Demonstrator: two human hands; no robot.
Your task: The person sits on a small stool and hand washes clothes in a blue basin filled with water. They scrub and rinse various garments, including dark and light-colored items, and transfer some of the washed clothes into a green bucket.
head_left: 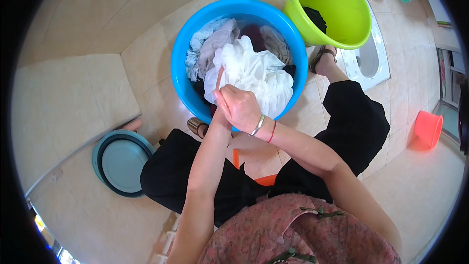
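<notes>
A blue basin (181, 76) full of wet laundry stands on the floor in front of me. Bunched white cloth (254, 71), thin and gathered, lies on top of the pile. My right hand (238, 106), wet and wearing a silver bangle, is closed in a fist at the cloth's near edge. Beneath it my left hand (220, 99) is crossed over and mostly covered; one finger seems to stretch along the cloth, the others are hidden. Behind the white cloth are a grey garment (218, 41), a pale blue garment (195, 44) and dark pieces.
A lime-green bucket (342, 10) holding dark cloth (315, 18) stands beyond the basin at right, next to a white squat toilet (373, 63). A grey-green basin (122, 161) sits at left. At far right is a coral tub (429, 129). My sandalled feet flank the blue basin.
</notes>
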